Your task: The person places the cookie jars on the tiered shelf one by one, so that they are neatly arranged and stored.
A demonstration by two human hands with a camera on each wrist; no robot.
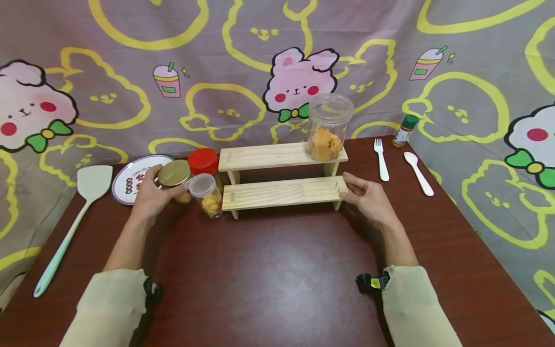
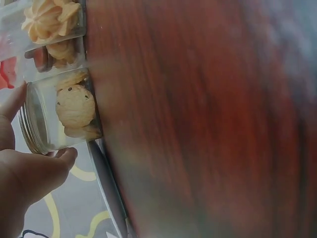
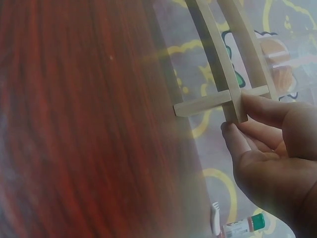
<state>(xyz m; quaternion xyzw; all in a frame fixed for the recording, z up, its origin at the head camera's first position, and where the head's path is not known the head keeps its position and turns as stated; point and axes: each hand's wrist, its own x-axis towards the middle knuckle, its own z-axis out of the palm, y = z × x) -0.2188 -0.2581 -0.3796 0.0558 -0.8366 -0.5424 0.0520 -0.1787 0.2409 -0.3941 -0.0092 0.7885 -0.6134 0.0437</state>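
Observation:
My left hand (image 1: 151, 196) grips a glass jar with a gold lid (image 1: 175, 173), its thumb and fingers around the lid. Round cookies (image 2: 75, 106) show through that jar in the left wrist view. Just right of it stand a red-lidded jar (image 1: 203, 161) and a small clear-lidded jar (image 1: 204, 184) holding piped cookies. At the right end of a two-tier wooden shelf (image 1: 277, 193), my right hand (image 1: 370, 198) pinches the lower board between thumb and fingers. A large clear jar (image 1: 329, 115) with orange-yellow cookies rests on the upper board's right side.
Behind the left hand lies an oval white plate (image 1: 130, 169), with a long pale-green spatula (image 1: 88, 193) to its left. A white fork (image 1: 381, 161), a white spoon (image 1: 419, 174) and a green-capped seasoning bottle (image 1: 404, 131) are at the back right. Patterned cloth (image 1: 243, 62) hangs behind the table.

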